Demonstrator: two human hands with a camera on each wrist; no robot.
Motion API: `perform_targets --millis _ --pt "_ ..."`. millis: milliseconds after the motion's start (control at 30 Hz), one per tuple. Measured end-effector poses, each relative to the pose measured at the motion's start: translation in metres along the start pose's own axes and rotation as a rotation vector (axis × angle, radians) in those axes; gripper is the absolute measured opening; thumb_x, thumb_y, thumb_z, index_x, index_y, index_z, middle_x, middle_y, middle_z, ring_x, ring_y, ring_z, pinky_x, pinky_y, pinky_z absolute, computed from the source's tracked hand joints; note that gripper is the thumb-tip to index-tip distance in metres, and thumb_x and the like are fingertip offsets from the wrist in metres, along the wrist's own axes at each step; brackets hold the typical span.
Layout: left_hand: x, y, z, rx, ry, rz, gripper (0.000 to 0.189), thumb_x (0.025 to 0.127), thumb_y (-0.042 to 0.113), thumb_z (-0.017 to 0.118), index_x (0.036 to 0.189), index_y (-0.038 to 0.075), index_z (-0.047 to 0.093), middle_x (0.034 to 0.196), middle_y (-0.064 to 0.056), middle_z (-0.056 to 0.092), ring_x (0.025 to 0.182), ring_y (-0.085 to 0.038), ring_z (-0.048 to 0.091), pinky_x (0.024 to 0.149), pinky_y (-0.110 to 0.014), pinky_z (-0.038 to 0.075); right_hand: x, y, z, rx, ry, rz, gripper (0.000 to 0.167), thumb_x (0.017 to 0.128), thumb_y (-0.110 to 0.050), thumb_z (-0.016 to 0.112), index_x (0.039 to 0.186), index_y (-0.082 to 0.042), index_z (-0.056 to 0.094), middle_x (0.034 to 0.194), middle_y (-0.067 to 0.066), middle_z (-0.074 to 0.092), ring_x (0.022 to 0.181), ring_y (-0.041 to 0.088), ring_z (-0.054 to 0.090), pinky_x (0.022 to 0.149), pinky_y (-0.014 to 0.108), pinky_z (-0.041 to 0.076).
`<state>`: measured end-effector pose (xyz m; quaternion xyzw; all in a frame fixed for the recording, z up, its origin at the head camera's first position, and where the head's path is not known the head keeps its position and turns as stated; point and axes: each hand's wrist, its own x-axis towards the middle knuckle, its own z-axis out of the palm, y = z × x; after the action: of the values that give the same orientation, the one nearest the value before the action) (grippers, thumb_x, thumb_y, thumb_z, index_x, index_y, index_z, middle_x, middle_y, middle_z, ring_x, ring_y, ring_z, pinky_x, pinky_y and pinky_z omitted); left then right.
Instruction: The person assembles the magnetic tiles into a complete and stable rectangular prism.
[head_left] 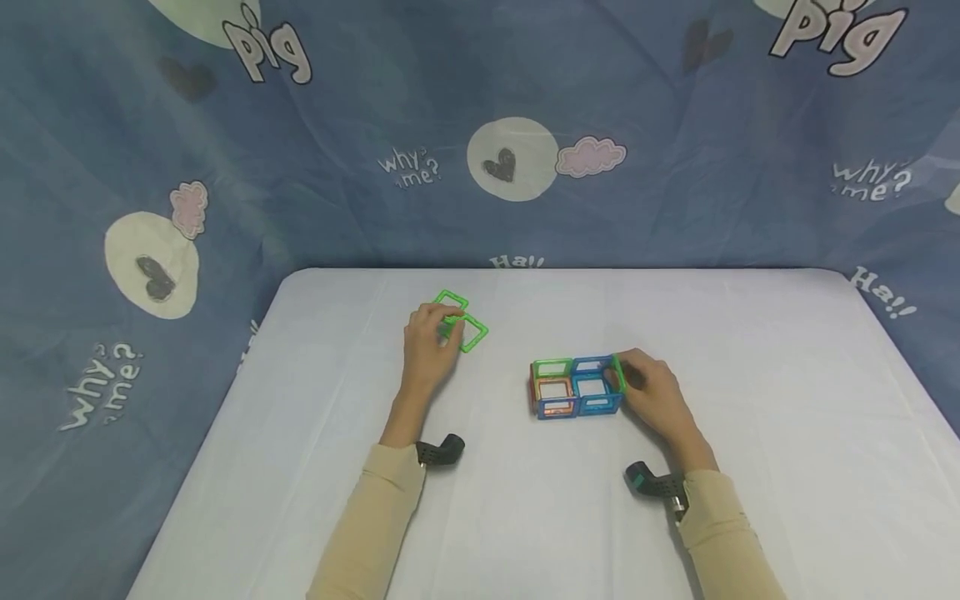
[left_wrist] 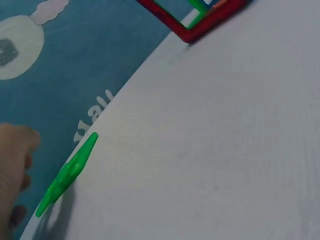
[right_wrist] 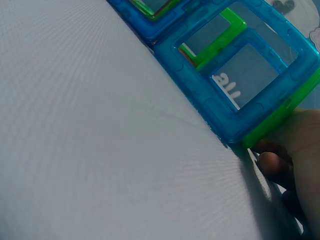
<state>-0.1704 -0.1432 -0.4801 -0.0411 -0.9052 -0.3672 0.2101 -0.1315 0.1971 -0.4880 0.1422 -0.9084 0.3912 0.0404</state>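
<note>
A box-like build of magnetic tiles (head_left: 576, 408) with blue, green, orange and red frames sits right of the table's middle. My right hand (head_left: 656, 392) grips the upright green square tile (head_left: 618, 372) at its right end. In the right wrist view that green tile (right_wrist: 285, 110) stands against a blue tile (right_wrist: 185, 90), and curled fingers show beside it. My left hand (head_left: 431, 346) pinches a green square tile (head_left: 475, 334) between thumb and forefinger, left of the build. Behind it shows another green tile (head_left: 452, 295), partly covered by the fingers. The left wrist view shows one green tile (left_wrist: 67, 175) edge-on.
A white cloth covers the table (head_left: 510, 500). Behind it hangs a blue printed curtain (head_left: 337, 167), close to the far table edge. A black wrist camera (head_left: 442, 450) sits on the left wrist, and another camera (head_left: 652, 481) on the right.
</note>
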Motion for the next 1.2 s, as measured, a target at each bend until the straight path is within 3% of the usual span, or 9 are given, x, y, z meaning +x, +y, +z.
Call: perform_targets --millis 167,533,800,1200 --pt "-0.006 -0.010 0.006 0.055 -0.065 -0.088 0.027 0.088 0.034 0.065 0.110 0.019 0.063 0.117 -0.006 0.054 0.111 -0.025 0.048 0.097 -0.044 0.034 -0.002 -0.001 0.002 0.029 0.009 0.008 0.024 0.089 -0.022 0.065 0.107 -0.005 0.064 0.105 0.014 0.069 0.108 0.035 0.060 0.102 0.052 0.041" --pt "-0.015 -0.002 0.011 0.129 -0.151 -0.124 0.036 0.080 0.045 0.072 0.102 0.017 0.064 0.126 -0.009 0.046 0.116 -0.028 0.044 0.101 -0.046 0.029 -0.012 0.000 0.005 0.019 0.022 0.072 0.029 0.089 -0.029 0.065 0.109 -0.007 0.062 0.102 0.012 0.070 0.107 0.034 0.061 0.103 0.054 0.040" --pt "-0.015 0.002 0.009 0.106 -0.164 -0.095 0.033 0.078 0.037 0.075 0.102 0.018 0.064 0.129 -0.008 0.044 0.122 -0.028 0.043 0.101 -0.047 0.031 -0.012 0.001 0.006 0.004 0.046 0.078 0.025 0.089 -0.032 0.065 0.101 -0.010 0.062 0.089 0.006 0.069 0.091 0.026 0.061 0.096 0.050 0.044" --pt "-0.011 0.007 0.003 0.002 -0.136 -0.061 0.027 0.081 0.030 0.073 0.106 0.020 0.069 0.133 -0.002 0.056 0.119 -0.021 0.043 0.102 -0.041 0.043 -0.003 -0.003 0.002 -0.012 0.007 0.105 0.030 0.089 -0.038 0.062 0.104 -0.012 0.061 0.094 0.007 0.068 0.097 0.028 0.057 0.099 0.054 0.038"
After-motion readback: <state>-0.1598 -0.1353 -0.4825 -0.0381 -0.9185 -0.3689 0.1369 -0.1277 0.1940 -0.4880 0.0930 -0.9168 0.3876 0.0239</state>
